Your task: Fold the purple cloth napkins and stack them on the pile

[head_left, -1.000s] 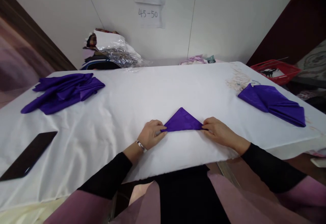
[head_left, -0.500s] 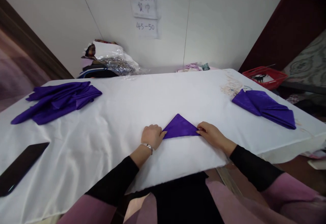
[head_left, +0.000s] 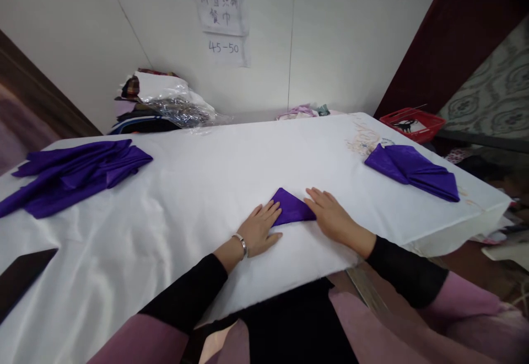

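So, folded purple cloth (head_left: 292, 208) lies as a flat triangle on the white-covered table (head_left: 231, 165), near the person's edge. Probably light, soft and slippery, going by the sheen; not fragile, but folds may slide. Best hold: the two lower corners, layers pinched together. Left hand (head_left: 260, 229) open, palm down, fingertips over the left corner; right hand (head_left: 333, 216) open, fingers extended at the right corner. Neither grips anything. Farther out, handwritten wall sign (head_left: 221, 8): Chinese characters, second line looks like 餐巾, rest unsure. Slip below (head_left: 225, 48) reads "45-50". No brands legible.
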`<state>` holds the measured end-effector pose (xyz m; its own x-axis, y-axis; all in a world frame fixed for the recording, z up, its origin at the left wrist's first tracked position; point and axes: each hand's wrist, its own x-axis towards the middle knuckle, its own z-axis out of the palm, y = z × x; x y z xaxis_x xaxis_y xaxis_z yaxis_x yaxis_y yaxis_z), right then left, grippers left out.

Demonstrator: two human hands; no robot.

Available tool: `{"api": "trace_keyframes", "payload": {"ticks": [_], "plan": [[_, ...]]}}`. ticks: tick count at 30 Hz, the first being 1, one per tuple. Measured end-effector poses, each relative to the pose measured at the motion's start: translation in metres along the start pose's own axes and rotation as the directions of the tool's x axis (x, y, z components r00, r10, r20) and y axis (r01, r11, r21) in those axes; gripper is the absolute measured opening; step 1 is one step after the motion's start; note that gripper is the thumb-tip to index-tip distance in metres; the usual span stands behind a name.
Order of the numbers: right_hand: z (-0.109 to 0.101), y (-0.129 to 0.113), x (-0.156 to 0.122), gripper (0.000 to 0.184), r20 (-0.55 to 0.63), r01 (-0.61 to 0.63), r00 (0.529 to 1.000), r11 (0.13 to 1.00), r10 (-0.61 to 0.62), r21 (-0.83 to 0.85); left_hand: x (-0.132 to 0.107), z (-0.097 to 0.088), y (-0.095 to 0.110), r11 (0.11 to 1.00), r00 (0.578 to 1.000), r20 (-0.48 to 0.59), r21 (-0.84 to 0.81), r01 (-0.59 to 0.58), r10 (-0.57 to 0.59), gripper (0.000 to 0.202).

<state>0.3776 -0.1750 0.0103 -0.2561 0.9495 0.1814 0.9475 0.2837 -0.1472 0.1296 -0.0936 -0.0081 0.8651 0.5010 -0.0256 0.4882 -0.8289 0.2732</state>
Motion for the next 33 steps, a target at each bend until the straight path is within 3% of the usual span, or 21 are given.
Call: {"api": "trace_keyframes", "payload": {"ticks": [3, 6, 8, 11, 17, 24, 29, 33], "plan": [[0.006, -0.036, 0.017, 0.052, 0.003, 0.123, 0.992, 0.988, -0.124, 0.094, 0.000, 0.005, 0.001, 0.999, 1.000, -0.027, 0.033, -0.012, 0.012, 0.078], [0.016, -0.066, 0.039, 0.073, 0.065, 0.179, 0.978, 0.960, -0.197, 0.215, 0.002, 0.009, -0.001, 0.997, 0.998, -0.041, 0.074, -0.035, 0.038, 0.075], [0.024, -0.073, 0.049, 0.084, 0.111, 0.168, 0.973, 0.950, -0.203, 0.262, 0.003, 0.009, -0.001, 0.994, 0.998, -0.044, 0.099, -0.044, 0.048, 0.073], [0.033, -0.064, 0.048, 0.088, 0.148, 0.075, 0.982, 0.963, -0.117, 0.260, 0.002, 0.007, -0.001, 0.994, 0.998, -0.048, 0.105, -0.035, 0.040, 0.075], [0.029, -0.025, 0.011, 0.087, 0.153, -0.048, 0.988, 0.991, 0.029, 0.125, 0.001, 0.004, 0.001, 0.996, 1.000, -0.008, 0.093, -0.007, 0.007, 0.082], [0.029, -0.011, -0.003, 0.087, 0.164, -0.041, 0.986, 0.996, 0.027, 0.078, -0.001, 0.001, 0.004, 0.993, 0.999, 0.005, 0.108, 0.039, -0.040, 0.080], [0.032, -0.010, -0.002, 0.085, 0.134, -0.025, 0.991, 0.996, 0.013, 0.088, -0.025, -0.003, -0.001, 0.986, 0.992, 0.019, 0.112, 0.124, -0.127, 0.080], [0.033, -0.010, -0.003, 0.084, 0.119, -0.020, 0.993, 0.996, 0.009, 0.092, -0.038, -0.018, 0.002, 0.971, 0.979, 0.017, 0.130, 0.201, -0.205, 0.079]]}}
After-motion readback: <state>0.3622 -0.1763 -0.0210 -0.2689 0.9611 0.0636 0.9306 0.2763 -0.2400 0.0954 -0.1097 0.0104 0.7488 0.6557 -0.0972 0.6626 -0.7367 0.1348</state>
